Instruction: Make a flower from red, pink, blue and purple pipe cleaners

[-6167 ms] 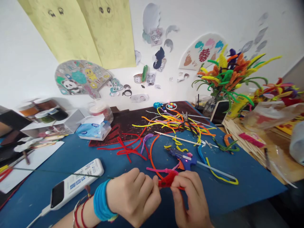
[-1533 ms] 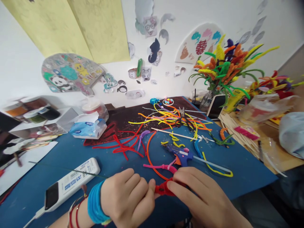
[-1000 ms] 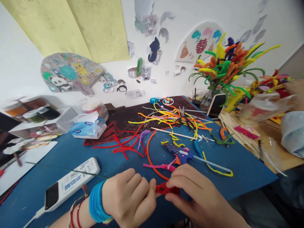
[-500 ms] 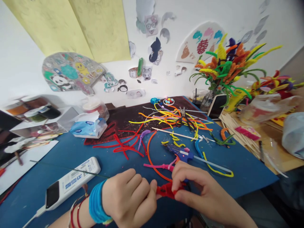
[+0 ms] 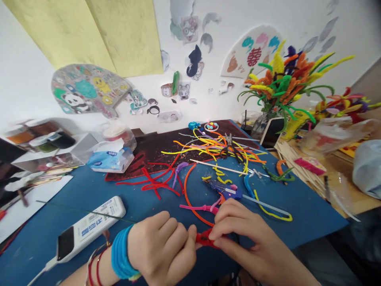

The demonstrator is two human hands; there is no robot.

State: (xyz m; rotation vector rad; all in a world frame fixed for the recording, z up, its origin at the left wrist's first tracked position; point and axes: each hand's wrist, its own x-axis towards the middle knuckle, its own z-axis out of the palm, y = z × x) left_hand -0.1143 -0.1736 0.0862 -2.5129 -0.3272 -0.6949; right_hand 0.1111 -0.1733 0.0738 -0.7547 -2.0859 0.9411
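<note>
My left hand (image 5: 165, 248) is closed, its thumb and finger gripping the left end of a small red pipe-cleaner piece (image 5: 204, 237) with a dark spot near its middle. My right hand (image 5: 241, 234) pinches the same piece from the right, and its fingertips hide that end. A thin green stem (image 5: 86, 211) runs in from the left to my left fist; its end is hidden there. Just beyond the hands lie a pink pipe-cleaner piece (image 5: 196, 207), a curved orange pipe cleaner (image 5: 186, 186) and a blue glue gun (image 5: 229, 192) with a clear glue stick.
Red pipe cleaners (image 5: 154, 184) and a tangle of yellow and orange ones (image 5: 205, 147) lie farther back, with scissors (image 5: 230, 151) among them. At left are a white device (image 5: 98, 222) with a cable and a tissue pack (image 5: 110, 158). A vase of pipe-cleaner flowers (image 5: 285, 87) stands at back right.
My right hand has shifted slightly left along the red piece, its fingers now closer to my left hand. My left hand stays about where it was.
</note>
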